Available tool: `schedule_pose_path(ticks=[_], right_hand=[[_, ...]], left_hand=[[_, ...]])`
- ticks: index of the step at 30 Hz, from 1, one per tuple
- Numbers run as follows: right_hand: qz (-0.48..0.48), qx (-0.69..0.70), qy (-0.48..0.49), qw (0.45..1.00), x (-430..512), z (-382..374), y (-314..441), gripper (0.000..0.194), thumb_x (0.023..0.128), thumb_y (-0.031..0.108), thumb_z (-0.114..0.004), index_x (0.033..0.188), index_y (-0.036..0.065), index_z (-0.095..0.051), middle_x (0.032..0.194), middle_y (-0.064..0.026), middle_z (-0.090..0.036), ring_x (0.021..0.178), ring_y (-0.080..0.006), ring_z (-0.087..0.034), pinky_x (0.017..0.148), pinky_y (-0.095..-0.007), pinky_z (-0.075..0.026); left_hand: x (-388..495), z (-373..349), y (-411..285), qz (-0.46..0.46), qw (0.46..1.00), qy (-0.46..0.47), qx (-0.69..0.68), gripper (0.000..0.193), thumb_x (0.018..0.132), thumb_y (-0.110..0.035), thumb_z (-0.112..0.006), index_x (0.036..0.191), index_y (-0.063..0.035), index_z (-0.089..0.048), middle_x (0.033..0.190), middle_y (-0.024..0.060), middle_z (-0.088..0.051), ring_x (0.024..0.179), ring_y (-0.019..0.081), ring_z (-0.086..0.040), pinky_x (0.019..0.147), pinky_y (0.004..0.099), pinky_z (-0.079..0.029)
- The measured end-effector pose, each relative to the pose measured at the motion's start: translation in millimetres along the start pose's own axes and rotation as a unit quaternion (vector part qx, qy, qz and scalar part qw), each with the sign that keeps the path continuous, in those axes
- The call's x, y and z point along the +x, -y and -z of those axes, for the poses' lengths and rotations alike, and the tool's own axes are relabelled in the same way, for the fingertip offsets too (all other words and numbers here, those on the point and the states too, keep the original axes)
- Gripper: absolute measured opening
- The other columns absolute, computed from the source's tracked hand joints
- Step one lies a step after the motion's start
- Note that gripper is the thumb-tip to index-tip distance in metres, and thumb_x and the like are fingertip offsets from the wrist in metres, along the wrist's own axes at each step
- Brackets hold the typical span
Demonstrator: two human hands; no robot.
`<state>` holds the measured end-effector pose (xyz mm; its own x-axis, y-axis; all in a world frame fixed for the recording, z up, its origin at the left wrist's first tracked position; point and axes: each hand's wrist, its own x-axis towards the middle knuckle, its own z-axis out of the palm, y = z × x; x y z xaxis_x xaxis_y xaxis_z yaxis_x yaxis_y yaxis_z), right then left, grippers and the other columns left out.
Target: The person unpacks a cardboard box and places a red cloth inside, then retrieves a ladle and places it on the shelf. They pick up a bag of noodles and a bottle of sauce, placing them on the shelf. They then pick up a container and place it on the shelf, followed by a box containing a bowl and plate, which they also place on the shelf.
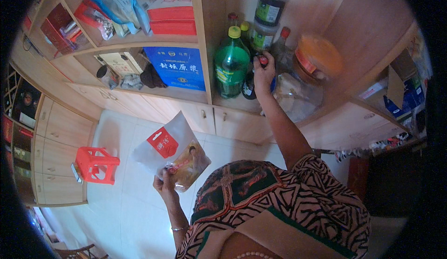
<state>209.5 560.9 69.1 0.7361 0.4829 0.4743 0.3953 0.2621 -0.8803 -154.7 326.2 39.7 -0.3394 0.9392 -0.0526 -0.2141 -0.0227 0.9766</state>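
My left hand (165, 183) grips the lower edge of a clear plastic food packet (189, 161) with a red printed header, held out over the floor. Up in the open cabinet shelf, my right hand (265, 71) is closed around the neck of a dark bottle (248, 87) with a red cap (263, 60). The fingers hide much of that bottle. Close on its left stands a large green soda bottle (232, 63) with a yellow cap. A clear plastic bag (296, 96) of pale contents lies to the right of my wrist.
Behind my right hand are two stacked dark jars (269, 9), a red-capped glass bottle (281, 42) and an orange-lidded jar (314, 54). A blue box (178, 67) fills part of the neighbouring compartment. On the tiled floor stands a red plastic stool (97, 164).
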Motion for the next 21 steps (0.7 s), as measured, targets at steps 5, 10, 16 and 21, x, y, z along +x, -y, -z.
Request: schedule_pose_path(ticks=[5, 10, 16, 21], right_hand=[[0.003, 0.025, 0.015, 1.000, 6.6, -3.7, -1.0, 0.032, 0.074, 0.005, -0.066, 0.105, 0.002, -0.057, 0.091, -0.0086, -0.061, 0.081, -0.0200, -0.058, 0.077, -0.0301, -0.046], [-0.058, 0.055, 0.064, 0.995, 11.7, -0.4, -4.1, 0.030, 0.073, 0.003, -0.066, 0.101, 0.001, -0.058, 0.085, -0.0048, -0.060, 0.073, -0.0137, -0.056, 0.071, -0.0260, -0.046], [0.046, 0.070, 0.004, 0.996, 5.5, -4.9, -12.6, 0.041, 0.070, 0.007, -0.073, 0.106, -0.001, -0.056, 0.093, -0.0094, -0.060, 0.082, -0.0199, -0.056, 0.078, -0.0311, -0.046], [-0.060, 0.027, 0.013, 0.998, -3.2, -2.6, -17.9, 0.041, 0.069, 0.010, -0.074, 0.103, 0.001, -0.054, 0.093, -0.0092, -0.060, 0.084, -0.0228, -0.056, 0.080, -0.0333, -0.044]], left_hand=[[5.9, 2.0, 5.2, -0.005, 1.000, 0.018, 0.006, 0.019, 0.092, -0.017, -0.053, 0.092, 0.0005, -0.061, 0.086, 0.0050, -0.062, 0.078, 0.0115, -0.056, 0.071, 0.0268, -0.046], [7.7, 9.7, 9.5, 0.003, 0.999, 0.035, -0.005, 0.021, 0.093, -0.018, -0.052, 0.096, 0.0008, -0.060, 0.090, 0.0049, -0.062, 0.081, 0.0115, -0.056, 0.073, 0.0275, -0.046], [6.6, 16.1, 6.8, -0.007, 0.999, 0.036, 0.000, 0.022, 0.092, -0.018, -0.053, 0.099, 0.0021, -0.060, 0.092, 0.0056, -0.062, 0.082, 0.0121, -0.056, 0.074, 0.0272, -0.046], [1.4, 17.8, 1.8, -0.010, 1.000, 0.006, -0.028, 0.019, 0.091, -0.016, -0.053, 0.094, 0.0019, -0.061, 0.087, 0.0048, -0.062, 0.079, 0.0117, -0.055, 0.072, 0.0271, -0.045]])
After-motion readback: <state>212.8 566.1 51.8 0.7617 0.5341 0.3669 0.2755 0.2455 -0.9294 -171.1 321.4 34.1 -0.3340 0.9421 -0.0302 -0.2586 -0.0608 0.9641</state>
